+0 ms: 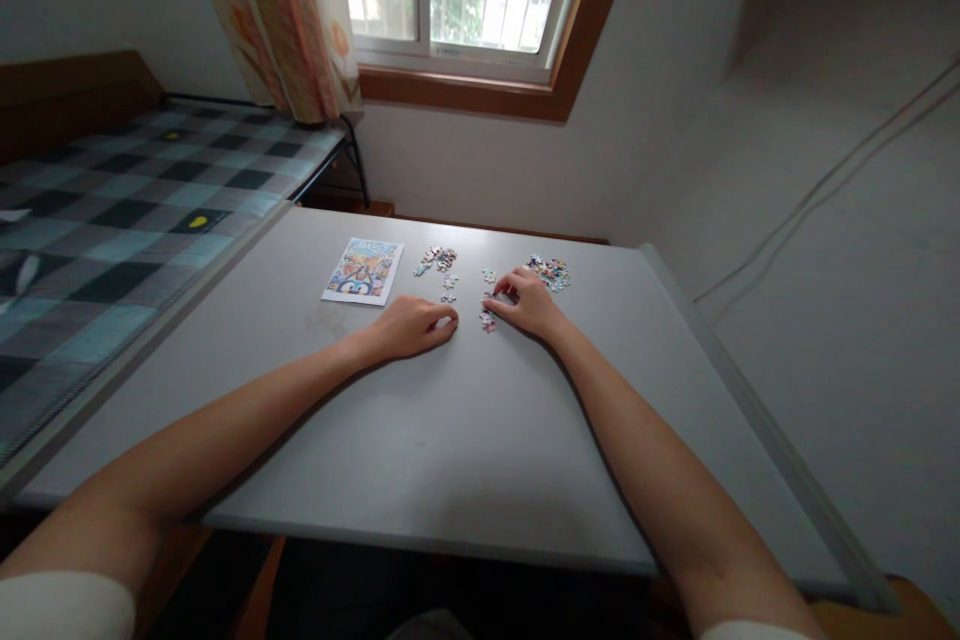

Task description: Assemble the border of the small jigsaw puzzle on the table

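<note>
My left hand (417,326) rests on the table with thumb and forefinger brought together. Whether anything sits between those fingertips is too small to tell. Just beyond it lie a few loose jigsaw pieces (448,298). My right hand (531,302) is curled, its thumb and forefinger closed on a jigsaw piece (488,300) in a short column of pieces. Below those fingertips are more jigsaw pieces (487,322), and above them lies a separate jigsaw piece (489,275). A pile of jigsaw pieces (551,272) spreads behind the right hand, partly hidden by it.
Another cluster of jigsaw pieces (439,259) lies towards the back of the grey table (420,450). A colourful picture sheet (363,272) is left of it. A bed with a checked cover (150,180) adjoins the left side; a wall (840,250) runs along the right.
</note>
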Demonstrator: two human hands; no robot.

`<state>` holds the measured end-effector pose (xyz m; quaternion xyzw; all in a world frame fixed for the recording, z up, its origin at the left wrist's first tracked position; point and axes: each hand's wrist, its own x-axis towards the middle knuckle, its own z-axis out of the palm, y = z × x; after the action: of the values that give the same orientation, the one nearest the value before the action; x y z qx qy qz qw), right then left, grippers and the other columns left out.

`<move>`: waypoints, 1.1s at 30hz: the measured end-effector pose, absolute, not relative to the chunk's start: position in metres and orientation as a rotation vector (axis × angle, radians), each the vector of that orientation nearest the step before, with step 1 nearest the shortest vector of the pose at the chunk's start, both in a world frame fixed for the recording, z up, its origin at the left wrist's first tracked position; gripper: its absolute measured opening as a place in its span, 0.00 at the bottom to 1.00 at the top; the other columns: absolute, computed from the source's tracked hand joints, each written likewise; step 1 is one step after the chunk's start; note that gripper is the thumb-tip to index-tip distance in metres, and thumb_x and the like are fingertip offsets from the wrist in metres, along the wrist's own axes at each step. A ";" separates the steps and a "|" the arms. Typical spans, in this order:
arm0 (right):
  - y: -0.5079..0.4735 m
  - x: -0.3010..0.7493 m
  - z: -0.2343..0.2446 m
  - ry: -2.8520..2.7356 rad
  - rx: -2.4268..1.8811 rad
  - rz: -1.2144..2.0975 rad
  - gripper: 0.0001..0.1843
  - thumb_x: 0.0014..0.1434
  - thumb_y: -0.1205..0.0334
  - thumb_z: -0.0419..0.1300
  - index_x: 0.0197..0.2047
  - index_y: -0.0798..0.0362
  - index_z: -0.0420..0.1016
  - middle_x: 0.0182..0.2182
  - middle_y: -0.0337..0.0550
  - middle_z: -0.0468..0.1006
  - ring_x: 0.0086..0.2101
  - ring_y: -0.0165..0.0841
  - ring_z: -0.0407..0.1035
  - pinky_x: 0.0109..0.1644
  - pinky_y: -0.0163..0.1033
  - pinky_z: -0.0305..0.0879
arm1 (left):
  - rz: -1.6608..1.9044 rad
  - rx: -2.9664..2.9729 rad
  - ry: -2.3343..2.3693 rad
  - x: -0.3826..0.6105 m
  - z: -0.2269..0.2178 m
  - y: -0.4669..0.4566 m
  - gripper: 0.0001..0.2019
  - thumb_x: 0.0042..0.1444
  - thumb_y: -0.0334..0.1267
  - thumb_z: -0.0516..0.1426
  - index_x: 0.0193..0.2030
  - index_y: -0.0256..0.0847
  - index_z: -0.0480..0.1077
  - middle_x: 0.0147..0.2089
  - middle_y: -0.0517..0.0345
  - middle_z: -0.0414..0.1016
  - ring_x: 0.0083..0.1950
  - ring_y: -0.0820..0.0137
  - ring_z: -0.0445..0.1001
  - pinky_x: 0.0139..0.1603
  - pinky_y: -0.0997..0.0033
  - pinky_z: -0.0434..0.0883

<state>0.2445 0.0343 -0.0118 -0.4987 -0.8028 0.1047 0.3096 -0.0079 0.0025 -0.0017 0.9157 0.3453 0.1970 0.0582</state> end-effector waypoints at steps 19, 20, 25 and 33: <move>0.036 0.242 -0.017 -2.105 -1.301 0.241 0.09 0.58 0.57 0.60 0.30 0.52 0.73 0.29 0.41 0.70 0.33 0.33 0.64 0.41 0.39 0.60 | 0.665 2.791 0.993 -0.009 -0.004 0.003 0.12 0.63 0.41 0.52 0.39 0.41 0.76 0.24 0.61 0.73 0.24 0.75 0.68 0.29 0.75 0.60; 0.037 0.243 -0.017 -2.102 -1.303 0.234 0.09 0.59 0.58 0.59 0.30 0.52 0.72 0.28 0.41 0.70 0.33 0.33 0.64 0.41 0.39 0.60 | 0.693 2.794 1.021 -0.009 -0.004 0.003 0.12 0.63 0.40 0.51 0.38 0.41 0.76 0.25 0.60 0.74 0.25 0.74 0.68 0.30 0.75 0.61; 0.038 0.244 -0.019 -2.101 -1.307 0.216 0.08 0.60 0.59 0.56 0.32 0.52 0.72 0.28 0.41 0.70 0.33 0.33 0.65 0.41 0.38 0.60 | 0.896 2.739 1.523 -0.012 -0.004 0.008 0.12 0.61 0.42 0.52 0.42 0.41 0.76 0.42 0.50 0.76 0.48 0.59 0.69 0.52 0.57 0.63; 0.039 0.244 -0.019 -2.111 -1.311 0.213 0.08 0.60 0.60 0.56 0.34 0.53 0.74 0.28 0.41 0.70 0.33 0.33 0.65 0.42 0.39 0.60 | 0.659 2.624 1.826 -0.017 -0.014 0.017 0.21 0.60 0.48 0.52 0.58 0.48 0.68 0.62 0.44 0.65 0.65 0.47 0.55 0.59 0.42 0.54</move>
<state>0.2436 0.0385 -0.0185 -0.4982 -0.8025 0.0808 0.3181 -0.0172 0.0166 -0.0140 0.8025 0.5583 0.2015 -0.0610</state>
